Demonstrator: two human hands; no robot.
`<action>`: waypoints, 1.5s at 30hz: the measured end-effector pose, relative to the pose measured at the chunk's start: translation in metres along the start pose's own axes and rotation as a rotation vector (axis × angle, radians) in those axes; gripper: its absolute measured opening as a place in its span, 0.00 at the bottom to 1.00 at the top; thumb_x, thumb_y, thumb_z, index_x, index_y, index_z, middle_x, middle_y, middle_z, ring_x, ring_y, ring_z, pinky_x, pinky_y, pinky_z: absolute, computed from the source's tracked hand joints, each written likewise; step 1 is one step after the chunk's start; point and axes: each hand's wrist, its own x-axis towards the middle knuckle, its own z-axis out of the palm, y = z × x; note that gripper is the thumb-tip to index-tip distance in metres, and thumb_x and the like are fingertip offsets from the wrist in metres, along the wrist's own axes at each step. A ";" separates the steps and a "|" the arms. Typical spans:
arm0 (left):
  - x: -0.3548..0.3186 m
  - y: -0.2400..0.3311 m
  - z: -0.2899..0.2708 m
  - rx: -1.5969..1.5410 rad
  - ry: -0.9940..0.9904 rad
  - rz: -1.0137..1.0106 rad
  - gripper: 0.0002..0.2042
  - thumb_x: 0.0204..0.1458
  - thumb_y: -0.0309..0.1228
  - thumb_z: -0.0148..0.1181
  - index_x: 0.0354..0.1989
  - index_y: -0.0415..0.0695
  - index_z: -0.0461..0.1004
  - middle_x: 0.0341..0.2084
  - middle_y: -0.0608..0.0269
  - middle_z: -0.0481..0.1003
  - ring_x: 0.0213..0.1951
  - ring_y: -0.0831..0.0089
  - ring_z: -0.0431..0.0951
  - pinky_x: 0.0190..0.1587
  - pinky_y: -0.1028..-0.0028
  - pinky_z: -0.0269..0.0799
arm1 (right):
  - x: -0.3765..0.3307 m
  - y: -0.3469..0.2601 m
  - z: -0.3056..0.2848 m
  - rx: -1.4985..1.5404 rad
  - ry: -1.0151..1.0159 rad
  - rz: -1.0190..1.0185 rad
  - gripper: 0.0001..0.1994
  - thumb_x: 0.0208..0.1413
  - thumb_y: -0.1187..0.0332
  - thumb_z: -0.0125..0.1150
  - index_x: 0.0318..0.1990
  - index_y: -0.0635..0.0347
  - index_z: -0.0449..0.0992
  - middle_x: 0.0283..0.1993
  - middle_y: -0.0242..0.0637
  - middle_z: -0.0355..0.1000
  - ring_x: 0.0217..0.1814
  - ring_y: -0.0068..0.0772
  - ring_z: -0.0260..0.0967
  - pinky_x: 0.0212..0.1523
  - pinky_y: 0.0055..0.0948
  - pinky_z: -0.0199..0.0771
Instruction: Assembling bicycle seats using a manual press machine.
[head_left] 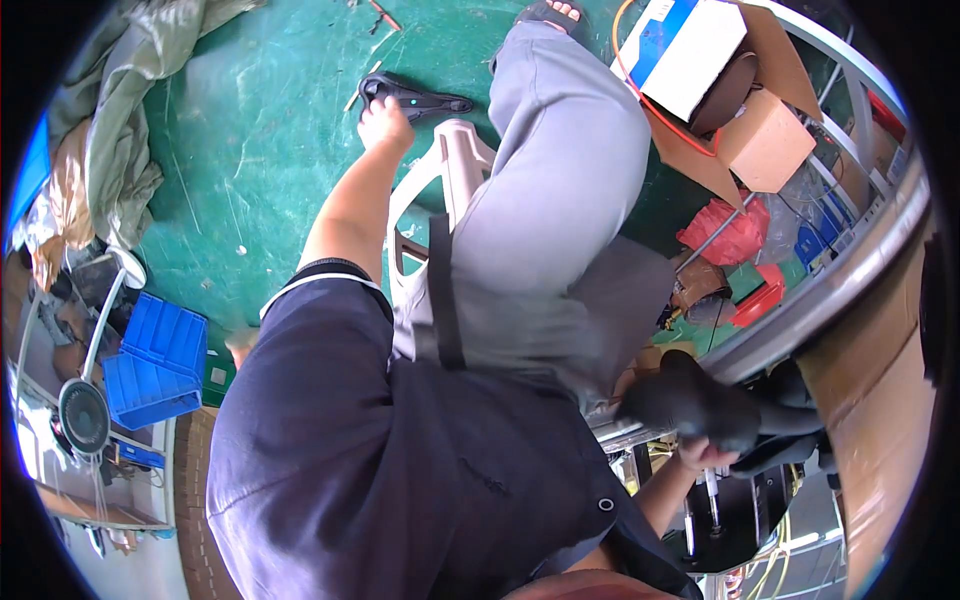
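Observation:
A black bicycle saddle [425,103] shows against the green floor, its narrow end toward the right. My left hand [386,124] is at its wide end, fingers closed on the edge. Whether the saddle rests on the floor, I cannot tell. At the lower right, my right hand [706,453] has its fingers wrapped at the underside of a dark, padded saddle-like piece [690,402], blurred by motion. More black pieces [785,420] lie close beside it, partly covered. The grip of the right hand is partly hidden.
A pale plastic stool [462,160] stands beside my grey-trousered leg. Open cardboard boxes [768,140] and a red bag [722,230] lie at the right, near a metal rail [800,305]. Blue bins [155,390] and a grey-green cloth [125,150] are at the left.

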 end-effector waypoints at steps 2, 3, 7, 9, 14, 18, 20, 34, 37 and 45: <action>0.024 0.025 -0.028 0.327 0.083 0.377 0.18 0.65 0.33 0.57 0.62 0.49 0.75 0.59 0.58 0.77 0.62 0.57 0.76 0.60 0.55 0.74 | -0.003 0.004 0.004 -0.072 0.155 0.121 0.39 0.60 0.47 0.72 0.66 0.72 0.70 0.59 0.55 0.77 0.60 0.57 0.79 0.68 0.57 0.76; 0.046 0.029 -0.031 0.415 0.077 0.492 0.17 0.65 0.31 0.56 0.61 0.49 0.75 0.59 0.60 0.77 0.63 0.58 0.75 0.62 0.55 0.72 | -0.001 0.008 0.021 -0.080 0.323 0.150 0.37 0.60 0.49 0.72 0.66 0.72 0.70 0.60 0.54 0.77 0.60 0.56 0.78 0.68 0.55 0.77; 0.114 0.037 -0.007 0.800 -0.065 0.489 0.16 0.69 0.36 0.54 0.60 0.49 0.82 0.62 0.58 0.81 0.67 0.54 0.76 0.64 0.48 0.70 | -0.003 0.018 0.031 0.025 0.243 0.219 0.37 0.60 0.51 0.72 0.67 0.72 0.70 0.60 0.54 0.77 0.60 0.55 0.78 0.68 0.54 0.77; 0.138 0.060 -0.003 0.945 -0.247 0.486 0.19 0.71 0.38 0.52 0.63 0.50 0.83 0.66 0.57 0.79 0.69 0.50 0.75 0.66 0.41 0.68 | -0.009 0.009 0.029 0.060 0.225 0.264 0.36 0.60 0.52 0.72 0.67 0.72 0.70 0.60 0.54 0.77 0.61 0.55 0.78 0.67 0.53 0.77; 0.155 0.008 0.001 0.728 -0.115 0.533 0.17 0.69 0.37 0.53 0.56 0.48 0.85 0.56 0.55 0.82 0.60 0.43 0.81 0.56 0.41 0.79 | -0.018 0.021 0.039 0.113 0.172 0.335 0.35 0.60 0.54 0.71 0.67 0.72 0.70 0.61 0.54 0.77 0.61 0.54 0.78 0.67 0.51 0.77; 0.109 0.018 -0.039 0.868 -0.009 0.466 0.15 0.69 0.35 0.53 0.55 0.48 0.83 0.54 0.51 0.82 0.58 0.50 0.84 0.51 0.51 0.84 | -0.026 0.023 0.045 0.188 0.150 0.388 0.35 0.60 0.56 0.71 0.67 0.72 0.70 0.62 0.54 0.77 0.62 0.53 0.78 0.67 0.50 0.76; 0.096 0.019 -0.076 0.701 -0.088 0.362 0.16 0.67 0.35 0.54 0.56 0.44 0.83 0.53 0.50 0.83 0.56 0.49 0.86 0.52 0.52 0.84 | -0.027 0.024 0.048 0.249 0.167 0.380 0.34 0.60 0.56 0.71 0.67 0.72 0.70 0.63 0.54 0.76 0.62 0.53 0.78 0.67 0.49 0.76; -0.222 -0.003 -0.356 -1.083 0.145 1.090 0.23 0.69 0.27 0.60 0.69 0.30 0.69 0.59 0.54 0.78 0.55 0.69 0.78 0.62 0.71 0.72 | -0.038 -0.091 0.087 0.285 0.500 0.004 0.26 0.59 0.66 0.71 0.60 0.73 0.73 0.46 0.46 0.84 0.45 0.42 0.84 0.49 0.37 0.83; -0.304 0.015 -0.372 -1.136 0.240 1.469 0.25 0.66 0.28 0.60 0.69 0.28 0.70 0.60 0.50 0.78 0.58 0.62 0.79 0.66 0.62 0.72 | -0.087 -0.104 0.065 0.445 0.607 0.095 0.23 0.62 0.67 0.70 0.61 0.71 0.74 0.46 0.45 0.83 0.45 0.38 0.83 0.50 0.35 0.82; -0.526 0.156 -0.340 -0.897 -0.338 1.600 0.22 0.63 0.30 0.63 0.63 0.30 0.77 0.51 0.60 0.82 0.53 0.71 0.79 0.62 0.71 0.71 | -0.242 -0.098 0.044 0.738 0.860 0.356 0.21 0.64 0.68 0.69 0.60 0.69 0.76 0.51 0.35 0.80 0.54 0.27 0.76 0.60 0.30 0.75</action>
